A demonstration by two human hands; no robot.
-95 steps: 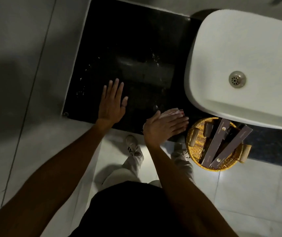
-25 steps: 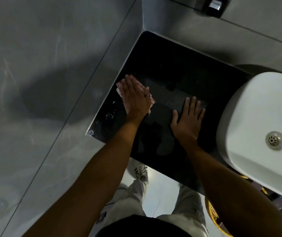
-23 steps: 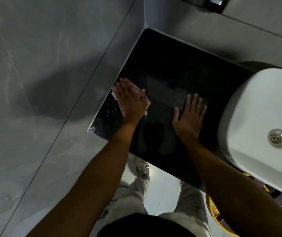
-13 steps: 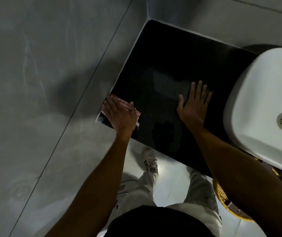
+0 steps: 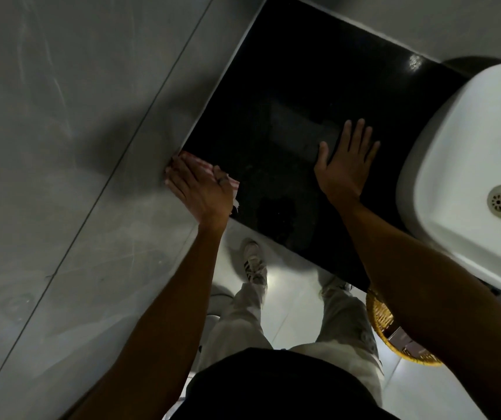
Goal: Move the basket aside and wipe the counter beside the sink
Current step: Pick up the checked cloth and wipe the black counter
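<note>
Grey tiled wall, pale floor; black counter (image 5: 273,86) set in the corner, white sink (image 5: 470,165) at its right end.

Left hand (image 5: 200,192): flat, fingers together, palm pressing a pink striped cloth (image 5: 233,185) at the counter's near-left corner against the wall. Cloth mostly hidden beneath the hand; pinned, not gripped.

Right hand (image 5: 344,168): spread flat, empty, resting on the counter just left of the sink.

Basket (image 5: 382,319): wicker, at the counter's front edge below the sink, partly hidden by the right forearm; well apart from both hands.

Step, judged: basket set aside, wiping underway. Next stroke calls for steady downward pressure, sweeping the cloth toward the sink.
</note>
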